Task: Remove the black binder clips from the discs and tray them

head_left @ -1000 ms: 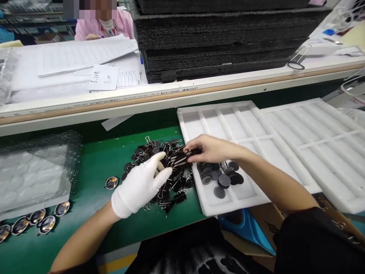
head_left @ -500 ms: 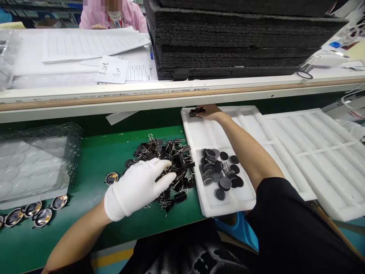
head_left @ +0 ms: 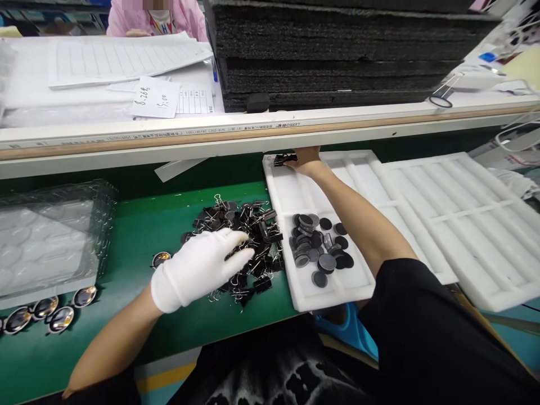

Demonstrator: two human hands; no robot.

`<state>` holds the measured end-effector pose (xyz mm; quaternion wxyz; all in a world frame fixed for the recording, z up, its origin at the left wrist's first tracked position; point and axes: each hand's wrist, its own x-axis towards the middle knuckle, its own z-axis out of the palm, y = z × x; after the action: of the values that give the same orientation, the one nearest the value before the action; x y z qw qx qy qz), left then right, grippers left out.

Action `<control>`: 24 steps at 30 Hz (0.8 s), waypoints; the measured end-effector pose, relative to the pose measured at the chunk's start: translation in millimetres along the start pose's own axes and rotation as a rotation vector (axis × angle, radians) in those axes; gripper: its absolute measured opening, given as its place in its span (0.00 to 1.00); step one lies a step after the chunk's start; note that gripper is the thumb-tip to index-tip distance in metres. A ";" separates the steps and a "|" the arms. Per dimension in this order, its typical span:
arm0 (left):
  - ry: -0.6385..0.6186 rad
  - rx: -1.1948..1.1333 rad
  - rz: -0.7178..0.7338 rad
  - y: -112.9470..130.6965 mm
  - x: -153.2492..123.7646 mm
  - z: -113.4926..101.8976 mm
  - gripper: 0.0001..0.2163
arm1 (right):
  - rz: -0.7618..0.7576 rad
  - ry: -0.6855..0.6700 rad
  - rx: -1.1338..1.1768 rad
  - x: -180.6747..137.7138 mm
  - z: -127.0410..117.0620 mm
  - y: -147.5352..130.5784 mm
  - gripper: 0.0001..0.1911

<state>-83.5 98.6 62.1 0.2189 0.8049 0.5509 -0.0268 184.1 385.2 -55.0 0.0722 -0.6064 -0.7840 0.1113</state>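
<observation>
My left hand [head_left: 200, 267], in a white glove, hovers at the near left side of a heap of black binder clips [head_left: 264, 230]. Its thumb and fingers are apart, and I see nothing between them. My bare right hand [head_left: 307, 161] reaches to the far end of a white foam tray [head_left: 335, 299]. It grips black binder clips [head_left: 285, 160] at the tray's far left corner; part of the hand is hidden under the shelf edge. Many dark round discs [head_left: 316, 239] lie loose in the tray's near compartment, below my right forearm.
Another white tray [head_left: 472, 225] lies to the right. Clear plastic trays [head_left: 50, 236] are stacked at left, with several round-lensed sunglasses [head_left: 61, 319] before them. A shelf [head_left: 253, 121] crosses in front, carrying papers [head_left: 113, 59] and black foam slabs [head_left: 337, 62]. A person in pink [head_left: 189, 17] sits beyond.
The whole view has shifted slightly. My right hand still holds the clips at the tray's far corner, and my left hand stays at the heap.
</observation>
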 end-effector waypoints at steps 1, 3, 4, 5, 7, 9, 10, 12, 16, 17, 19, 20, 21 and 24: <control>0.008 0.017 -0.014 -2.1 -3.3 -2.1 0.23 | 0.045 0.017 -0.036 -9.0 -8.2 -2.6 0.30; 0.038 0.056 -0.069 -9.7 -15.4 -8.2 0.23 | 0.077 0.020 -0.045 -36.4 -25.3 -3.9 0.29; 0.062 0.071 -0.109 -15.4 -24.1 -11.7 0.23 | 0.059 -0.009 -0.018 -54.4 -32.7 -2.8 0.26; 0.090 0.076 -0.156 -22.5 -34.4 -15.0 0.23 | 0.014 -0.069 0.016 -74.7 -38.2 -0.7 0.21; 0.172 0.054 -0.267 -39.5 -58.1 -19.1 0.22 | -0.124 -0.334 0.160 -117.9 -41.5 5.3 0.19; 0.294 0.020 -0.416 -58.5 -82.8 -17.1 0.21 | -0.190 -0.467 0.203 -156.9 -34.1 13.2 0.23; 0.365 0.014 -0.496 -68.2 -94.5 -13.2 0.21 | -0.223 -0.429 0.189 -172.2 -27.3 17.6 0.23; 0.488 0.036 -0.621 -87.2 -114.4 0.2 0.21 | -0.244 -0.333 0.187 -191.8 -11.5 25.9 0.25; 0.383 0.107 -0.568 -118.0 -131.0 40.1 0.22 | -0.229 -0.223 0.256 -199.2 6.5 31.7 0.23; 0.331 0.154 -0.533 -123.0 -129.3 49.9 0.26 | -0.200 -0.199 0.266 -199.6 5.5 30.1 0.23; 0.256 0.226 -0.473 -130.6 -121.1 66.6 0.33 | -0.126 -0.151 0.290 -203.7 -2.1 23.5 0.22; 0.229 0.234 -0.450 -133.7 -115.9 73.1 0.33 | -0.094 -0.127 0.312 -207.9 -7.6 18.6 0.22; 0.209 0.221 -0.434 -137.0 -111.2 78.4 0.31 | -0.069 -0.104 0.347 -213.7 -13.6 12.7 0.21; 0.174 0.166 -0.411 -147.7 -104.5 87.3 0.22 | 0.001 -0.075 0.558 -238.0 -29.4 -9.9 0.22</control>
<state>-239.8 17.7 -34.6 0.0937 0.6903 0.7159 -0.0464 242.6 155.3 -18.8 0.2073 -0.5591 -0.7249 0.3450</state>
